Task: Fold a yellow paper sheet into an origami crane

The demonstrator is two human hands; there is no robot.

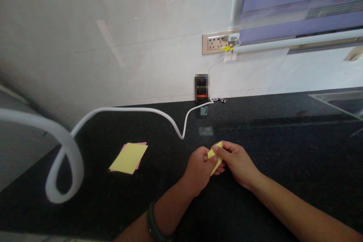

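A small piece of folded yellow paper (217, 163) is held between my two hands, above the dark countertop. My left hand (199, 168) pinches its left side, thumb on top. My right hand (236, 160) grips the upper right part with thumb and fingers, the thumb pressing on the paper. Parts of the paper are hidden behind the fingers. Over to the left, a yellow sheet (129, 158) lies flat on a pink sheet (144, 150), of which only edges show.
A white cable (141, 109) loops across the left side to a phone-like device (202, 87) leaning against the wall. Behind it, a wall socket (215, 43) holds a white plug (233, 37). A sink-like edge (334, 102) lies at right on the black countertop (99, 204).
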